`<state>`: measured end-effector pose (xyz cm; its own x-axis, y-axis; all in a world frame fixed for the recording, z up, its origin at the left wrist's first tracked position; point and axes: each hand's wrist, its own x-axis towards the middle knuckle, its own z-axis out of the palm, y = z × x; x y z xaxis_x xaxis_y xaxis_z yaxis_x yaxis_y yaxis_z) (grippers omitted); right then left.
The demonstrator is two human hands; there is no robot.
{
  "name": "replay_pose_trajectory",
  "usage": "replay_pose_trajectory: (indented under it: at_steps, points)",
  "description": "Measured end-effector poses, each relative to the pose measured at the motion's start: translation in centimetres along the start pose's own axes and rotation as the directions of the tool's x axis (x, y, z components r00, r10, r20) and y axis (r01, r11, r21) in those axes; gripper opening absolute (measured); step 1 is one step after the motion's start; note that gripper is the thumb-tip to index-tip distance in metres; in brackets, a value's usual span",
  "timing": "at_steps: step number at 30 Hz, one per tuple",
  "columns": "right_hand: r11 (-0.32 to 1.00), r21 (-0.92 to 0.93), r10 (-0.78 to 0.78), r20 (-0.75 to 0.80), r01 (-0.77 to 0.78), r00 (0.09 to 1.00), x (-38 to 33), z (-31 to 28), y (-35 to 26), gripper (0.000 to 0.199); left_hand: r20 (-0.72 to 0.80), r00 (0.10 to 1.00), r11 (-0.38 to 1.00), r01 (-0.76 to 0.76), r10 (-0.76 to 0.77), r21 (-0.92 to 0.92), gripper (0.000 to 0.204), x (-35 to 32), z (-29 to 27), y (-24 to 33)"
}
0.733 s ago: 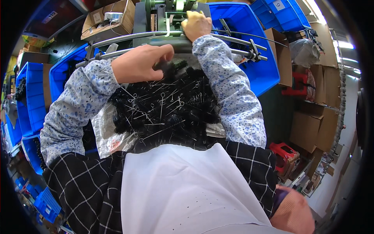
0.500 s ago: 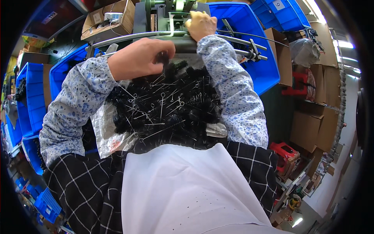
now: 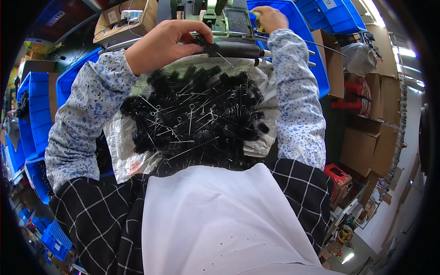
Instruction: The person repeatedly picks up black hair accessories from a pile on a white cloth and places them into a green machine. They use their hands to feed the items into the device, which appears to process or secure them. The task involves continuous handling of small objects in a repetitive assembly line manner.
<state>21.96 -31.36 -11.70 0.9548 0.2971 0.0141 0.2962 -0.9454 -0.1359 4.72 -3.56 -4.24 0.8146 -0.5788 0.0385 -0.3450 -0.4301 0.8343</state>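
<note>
Reaching forward over the lap, the left hand [image 3: 167, 43] has its grip pinched shut on one black bristle brush [image 3: 205, 45], held just above the heap and against a dark horizontal bar [image 3: 238, 49]. The brush's long axis runs roughly left to right, bristled end at the fingers, thin wire stem [image 3: 224, 58] trailing down and to the right.

Right hand [image 3: 270, 18]: at the machine [image 3: 215, 16] ahead, fingers curled together on a small pale-yellow item (too small to identify, and partly cut off by the wrist).

Heap of brushes [image 3: 197, 119]: black twisted-wire brushes with looped metal ends, lying at every angle on a white plastic sheet [image 3: 123, 151] spread over the lap; its near edge is hidden under the white apron [image 3: 215, 220].

Containers: large blue bin [image 3: 316, 68] beyond the right forearm, contents hidden by the sleeve; blue crates [image 3: 32, 110] at left, one holding dark items hard to make out; an open cardboard box [image 3: 128, 20] at upper left holding a small pale object.
</note>
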Motion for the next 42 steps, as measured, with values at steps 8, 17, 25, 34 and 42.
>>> replay_pose_trajectory:
  at_steps: [8, 17, 25, 34, 42]
  points:
    - [0.720, 0.630, -0.422, 0.063, 0.292, 0.905, -7.6, -6.0, -5.8, 0.036, -0.251, 0.967, 0.998, -0.037, 0.048, 0.050, 0.027, 1.9, 1.9, 0.4]
    - [0.962, 0.186, -0.156, -0.233, 0.202, 0.960, -5.4, -0.8, -6.3, 0.025, -0.045, 0.997, 0.950, 0.079, -0.068, 0.301, 0.036, 1.6, 3.6, -0.4]
    - [0.987, -0.116, -0.141, -0.299, 0.111, 0.944, -2.4, 1.7, -6.3, 0.027, 0.322, 0.894, 0.897, 0.164, -0.311, 0.411, 0.051, 2.3, 8.7, -7.3]
    - [0.982, -0.052, -0.186, -0.360, 0.179, 0.914, -1.7, 3.0, -5.6, 0.025, 0.422, 0.834, 0.898, 0.180, -0.356, 0.402, 0.052, 3.4, 8.4, -6.6]
    - [0.980, -0.142, -0.175, -0.256, 0.142, 0.951, -1.2, 2.6, -5.4, 0.031, 0.374, 0.872, 0.903, 0.154, -0.315, 0.402, 0.041, 1.8, 6.3, -4.3]
